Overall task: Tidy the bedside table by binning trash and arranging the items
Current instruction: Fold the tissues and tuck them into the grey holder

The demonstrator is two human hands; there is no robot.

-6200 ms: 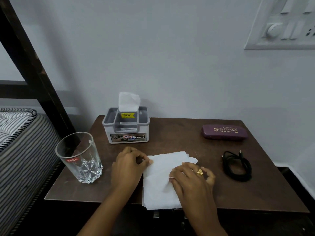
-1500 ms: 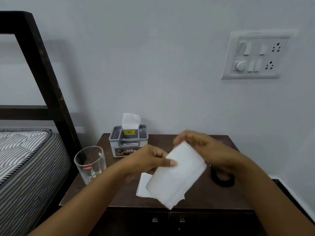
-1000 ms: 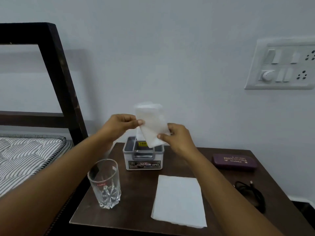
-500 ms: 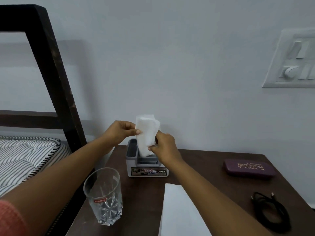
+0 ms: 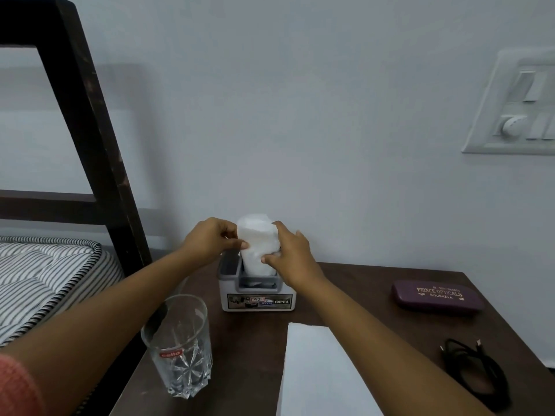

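White tissue [image 5: 259,244] sits pinched between your fingers [image 5: 244,244] on both sides: your left hand [image 5: 210,240] nips its left edge with thumb and forefinger, your right hand [image 5: 289,253] clamps the right edge, thumb low in front. The folded tissue stands upright, its lower end down in the middle slot of the grey holder [image 5: 258,291], the top poking well above the rim. The holder stands at the back of the dark wooden worktop [image 5: 354,292], close to the wall.

Out from there: a cut glass [image 5: 178,349] stands upright near the worktop's front left corner, just under your left forearm. A second folded tissue [image 5: 318,373] lies flat at the front, beneath your right forearm, running off the bottom of the view. Far right, a purple case [image 5: 438,298] lies flat, and nearer you a coiled black cable [image 5: 474,370]. A striped mattress [image 5: 45,274] and dark bed frame [image 5: 90,121] lie to the left; a switch plate [image 5: 519,106] hangs on the wall.
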